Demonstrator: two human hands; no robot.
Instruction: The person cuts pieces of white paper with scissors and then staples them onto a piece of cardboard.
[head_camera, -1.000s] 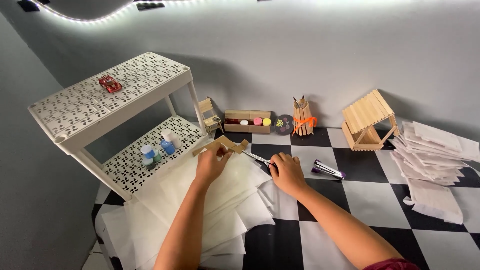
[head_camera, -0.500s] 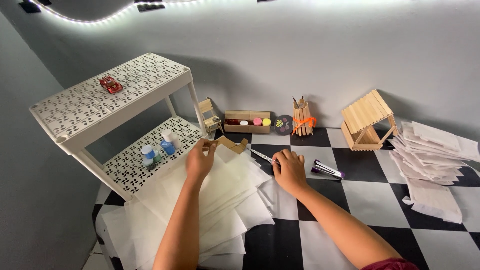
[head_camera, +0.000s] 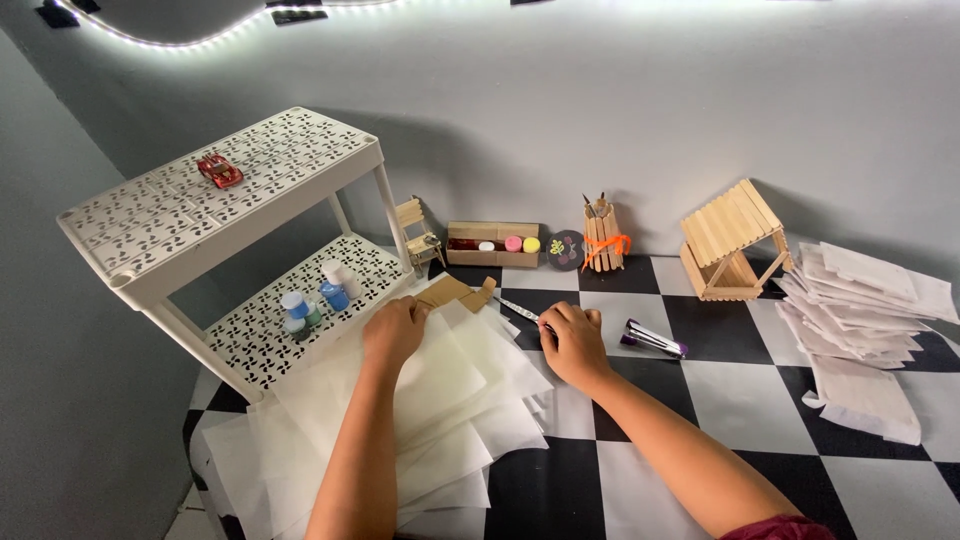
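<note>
Two shelves make up the largest item, a white perforated rack (head_camera: 215, 215) at ten o'clock on the checkered table (head_camera: 740, 400). Upper shelf: one small red toy car (head_camera: 220, 170). Lower shelf: small paint bottles (head_camera: 312, 297) with blue and white caps.

Next in size, a spread of translucent white paper sheets (head_camera: 440, 400) overlapping at six to seven o'clock, under both forearms. A second stack of white sheets (head_camera: 860, 310) lies at three o'clock, well apart from the hands.

Stick-built house (head_camera: 732, 242) with a slatted roof, at two o'clock near the wall. Wooden tray (head_camera: 492, 243) holding round paint pots, at twelve o'clock. Stick-built cup (head_camera: 603, 240) tied with an orange ribbon, brushes upright inside, just right of the tray; a dark round disc (head_camera: 564, 250) sits between the two. Miniature stick chair (head_camera: 418, 232) beside the rack leg, at eleven o'clock.

Left hand (head_camera: 395, 335): palm down, fingers curled over the near edge of a small flat wooden piece (head_camera: 455, 292) that rests on the paper, at eleven o'clock from the hand.

Right hand (head_camera: 572, 345): closed in a loose fist, gripping a thin pen-like tool (head_camera: 520, 308) whose tip points toward the wooden piece.

Small purple and silver tool (head_camera: 655, 339) lying on the table, just right of the right hand, not touched.
</note>
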